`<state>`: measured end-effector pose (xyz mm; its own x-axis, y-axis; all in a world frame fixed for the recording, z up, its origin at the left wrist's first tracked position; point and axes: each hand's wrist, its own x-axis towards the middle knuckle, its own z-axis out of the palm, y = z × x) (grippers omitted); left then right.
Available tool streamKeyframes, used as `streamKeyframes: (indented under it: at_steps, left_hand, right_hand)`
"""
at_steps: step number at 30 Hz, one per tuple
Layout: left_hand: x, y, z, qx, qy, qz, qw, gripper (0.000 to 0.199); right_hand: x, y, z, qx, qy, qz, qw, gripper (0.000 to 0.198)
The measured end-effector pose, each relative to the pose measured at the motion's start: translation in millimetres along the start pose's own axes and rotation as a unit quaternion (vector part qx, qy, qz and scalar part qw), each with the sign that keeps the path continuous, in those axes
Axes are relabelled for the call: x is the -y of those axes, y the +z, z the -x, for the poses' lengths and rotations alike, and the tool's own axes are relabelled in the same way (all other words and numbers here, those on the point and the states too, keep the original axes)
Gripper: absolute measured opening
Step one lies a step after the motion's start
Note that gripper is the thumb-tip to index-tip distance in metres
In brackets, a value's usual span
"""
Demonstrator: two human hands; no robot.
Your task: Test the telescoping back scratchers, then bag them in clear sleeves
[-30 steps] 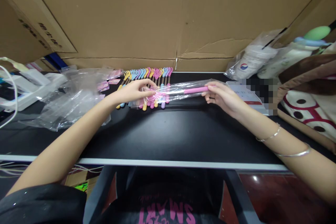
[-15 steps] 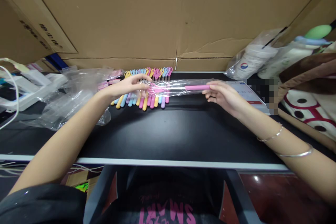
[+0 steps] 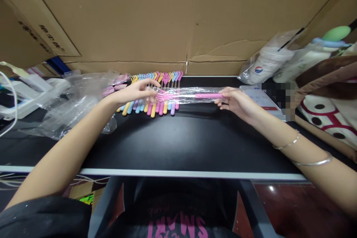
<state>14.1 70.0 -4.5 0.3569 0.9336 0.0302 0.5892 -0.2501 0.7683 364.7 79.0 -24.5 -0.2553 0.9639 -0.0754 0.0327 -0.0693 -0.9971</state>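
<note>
A pink back scratcher (image 3: pixel 208 96) with a claw-shaped head and a metal shaft lies inside a clear plastic sleeve (image 3: pixel 185 91), held level above the black table. At its claw end, my left hand (image 3: pixel 139 91) is closed on the sleeve, fingertips by the claw. My right hand (image 3: pixel 234 102) pinches the handle end between thumb and forefinger, the other fingers loosely curled. Behind and below the held one, a row of back scratchers (image 3: pixel 153 109) in yellow, blue, purple and pink lies side by side, claws toward the cardboard wall. The sleeve and left hand partly cover them.
Crumpled clear plastic bags (image 3: pixel 80 100) lie left, near a white tray (image 3: pixel 30 102). A phone-like device with a lit screen (image 3: pixel 260 100) lies right of my right hand. Farther right are a bagged drink cup (image 3: pixel 269 63) and a patterned cloth bag (image 3: pixel 326 115). Cardboard (image 3: pixel 134 18) closes the back.
The sleeve and pink handle have tilted slightly, the right end coming a little lower. Both hands keep their grip and stay nearly in place.
</note>
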Motion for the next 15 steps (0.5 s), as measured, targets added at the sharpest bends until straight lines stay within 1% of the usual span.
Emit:
streamKeyframes:
  at_steps: [5, 7, 9, 10, 11, 13, 14, 15]
  left_hand:
    - [-4.5, 3.7, 0.5, 0.007, 0.001, 0.013, 1.0, 0.041]
    - [-6.0, 4.6, -0.1, 0.007, 0.002, 0.028, 1.0, 0.044]
    - [-6.9, 5.4, -0.7, -0.01, 0.008, 0.027, 1.0, 0.045]
    - [-7.2, 5.8, -0.9, -0.028, 0.017, 0.016, 0.999, 0.045]
    - [-7.5, 6.4, -0.8, -0.053, 0.028, -0.011, 0.998, 0.044]
    - [-7.6, 8.2, -0.1, -0.117, 0.046, -0.118, 0.985, 0.037]
    - [-7.5, 9.4, 0.5, -0.147, 0.053, -0.194, 0.968, 0.033]
    - [-7.3, 10.7, 1.1, -0.17, 0.059, -0.27, 0.946, 0.03]
  right_hand:
    - [2.8, -0.4, 0.1, -0.031, -0.009, -0.031, 0.999, 0.006]
    - [6.9, -3.4, 0.5, -0.056, -0.021, -0.049, 0.997, 0.006]
    - [12.2, -8.3, 0.4, -0.093, -0.044, -0.064, 0.993, 0.005]
    - [14.8, -11.2, 0.0, -0.115, -0.061, -0.067, 0.989, 0.005]
    - [17.2, -14.2, -0.7, -0.138, -0.083, -0.066, 0.985, 0.006]
    - [20.7, -19.4, -2.3, -0.186, -0.144, -0.05, 0.971, 0.007]
    - [21.7, -21.3, -2.9, -0.207, -0.179, -0.036, 0.961, 0.009]
    - [22.5, -22.5, -3.1, -0.224, -0.215, -0.016, 0.95, 0.011]
